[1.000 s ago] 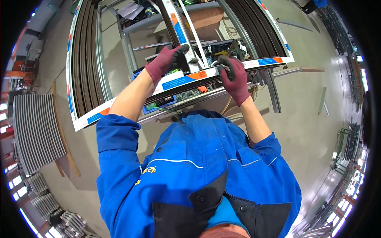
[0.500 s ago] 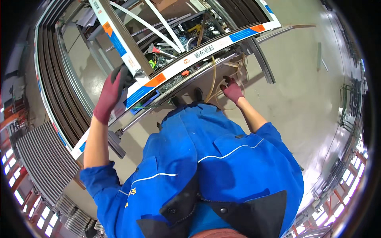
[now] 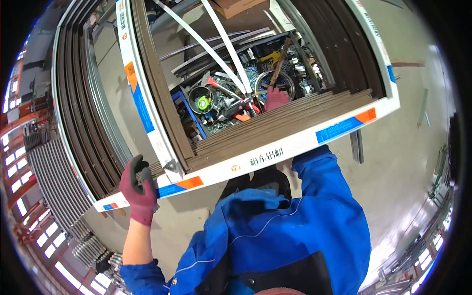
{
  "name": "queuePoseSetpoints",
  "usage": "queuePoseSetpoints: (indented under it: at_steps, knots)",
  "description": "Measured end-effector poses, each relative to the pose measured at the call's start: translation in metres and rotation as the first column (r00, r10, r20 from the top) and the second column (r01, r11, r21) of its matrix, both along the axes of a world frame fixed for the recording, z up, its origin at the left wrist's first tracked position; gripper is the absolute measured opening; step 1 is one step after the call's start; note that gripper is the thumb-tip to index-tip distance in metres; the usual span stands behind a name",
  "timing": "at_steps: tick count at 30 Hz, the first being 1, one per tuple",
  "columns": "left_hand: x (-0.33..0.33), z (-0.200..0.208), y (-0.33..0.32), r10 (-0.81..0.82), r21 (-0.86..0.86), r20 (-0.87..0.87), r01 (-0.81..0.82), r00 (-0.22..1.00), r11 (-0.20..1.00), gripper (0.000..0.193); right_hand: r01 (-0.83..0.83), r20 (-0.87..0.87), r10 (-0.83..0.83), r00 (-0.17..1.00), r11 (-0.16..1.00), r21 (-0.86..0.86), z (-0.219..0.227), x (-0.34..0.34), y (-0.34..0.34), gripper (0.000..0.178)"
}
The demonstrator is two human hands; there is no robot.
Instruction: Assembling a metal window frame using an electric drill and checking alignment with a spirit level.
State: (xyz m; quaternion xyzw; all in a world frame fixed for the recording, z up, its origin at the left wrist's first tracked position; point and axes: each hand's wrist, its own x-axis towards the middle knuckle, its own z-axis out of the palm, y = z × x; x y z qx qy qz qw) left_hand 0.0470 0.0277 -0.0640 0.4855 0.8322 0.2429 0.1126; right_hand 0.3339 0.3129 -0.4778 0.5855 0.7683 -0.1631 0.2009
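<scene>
My left hand (image 3: 139, 189), in a maroon glove with black fingers, is at the near left corner of a frame of brown profiles (image 3: 221, 152) edged with white printed film. Its fingers and thumb are curled but apart, with nothing seen between them. Reaching under the frame's near side, my right hand (image 3: 277, 98) is over a tray of hardware, beside a round tin (image 3: 263, 81). The frame hides its forearm, and its fingers do not show clearly. Around it lie a green tape measure (image 3: 203, 103), a red-handled tool (image 3: 214, 82), a yellow tool (image 3: 271, 57) and many small screws.
Two white strips (image 3: 226, 37) slant across the tray. A brown cardboard box (image 3: 238, 7) stands beyond it. More dark profiles (image 3: 78, 98) run along the left, by a stack of ribbed grey lengths (image 3: 54, 177). A loose bar (image 3: 423, 108) lies on the floor at right.
My right hand has gone from beside the frame's near edge to under it, over the tray. My left hand has come nearer me along the frame. The view has shifted, showing more of the tray.
</scene>
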Motion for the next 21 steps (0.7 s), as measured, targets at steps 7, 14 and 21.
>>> queuePoseSetpoints:
  at_steps: [7, 14, 21]
  knots:
    - [-0.006, -0.002, 0.009, 0.048, -0.052, 0.09, -0.044, 0.995, 0.998, 0.054, -0.032, -0.155, 0.002, 0.988, 0.98, -0.194, -0.001, 0.002, 0.045, 0.034]
    - [-0.011, 0.007, 0.021, -0.007, -0.065, 0.152, 0.017, 0.988, 0.998, 0.037, -0.018, -0.285, -0.141, 0.948, 0.87, -0.492, 0.108, 0.012, 0.006, 0.043]
    - [-0.065, -0.02, 0.049, 0.146, -0.353, 0.646, 0.123, 0.749, 0.928, 0.03, -0.05, -0.358, -0.175, 0.917, 0.841, -0.539, 0.11, 0.002, -0.018, 0.046]
